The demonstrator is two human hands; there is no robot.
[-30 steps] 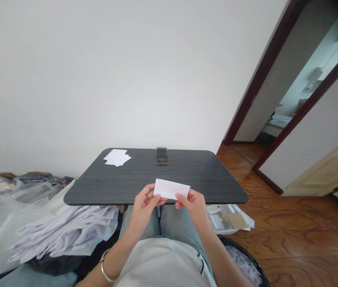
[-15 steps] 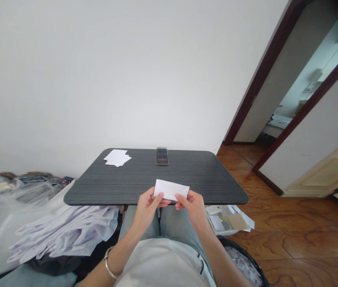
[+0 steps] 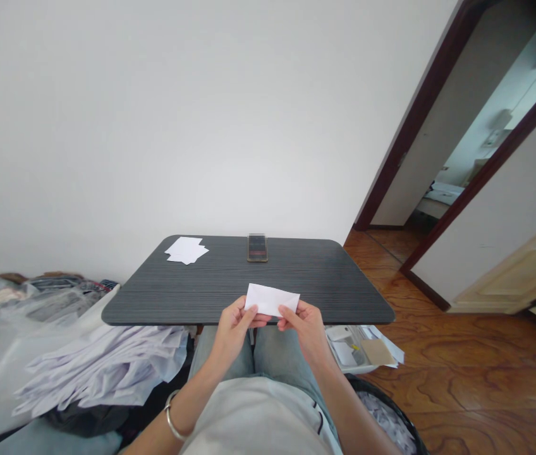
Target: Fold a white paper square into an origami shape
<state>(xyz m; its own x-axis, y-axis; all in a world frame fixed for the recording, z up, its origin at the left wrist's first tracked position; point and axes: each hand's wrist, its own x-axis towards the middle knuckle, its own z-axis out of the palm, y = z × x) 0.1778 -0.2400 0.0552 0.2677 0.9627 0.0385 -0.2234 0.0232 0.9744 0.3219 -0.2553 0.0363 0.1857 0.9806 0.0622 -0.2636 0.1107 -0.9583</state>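
Note:
A white folded piece of paper [image 3: 272, 299] is held up over the front edge of the dark table [image 3: 220, 281]. My left hand [image 3: 238, 320] pinches its left end, thumb on the near face and fingers behind. At the other end my right hand [image 3: 299, 319] grips the paper the same way. The fingertips behind the paper are partly hidden. Several loose white sheets [image 3: 186, 250] lie in a small pile at the table's back left. A phone [image 3: 257, 248] lies at the back middle, by the wall.
Left of the table are heaped white cloths [image 3: 107, 370] and clear plastic [image 3: 26, 341]. Below the table's right front stands a white tray [image 3: 356, 354] with papers and small items. A black bin [image 3: 386, 414] of paper scraps sits nearer. A doorway [image 3: 420, 158] opens at right.
The paper is tilted very slightly differently between my hands. Both hands keep their hold in nearly the same place, and the other things have not moved.

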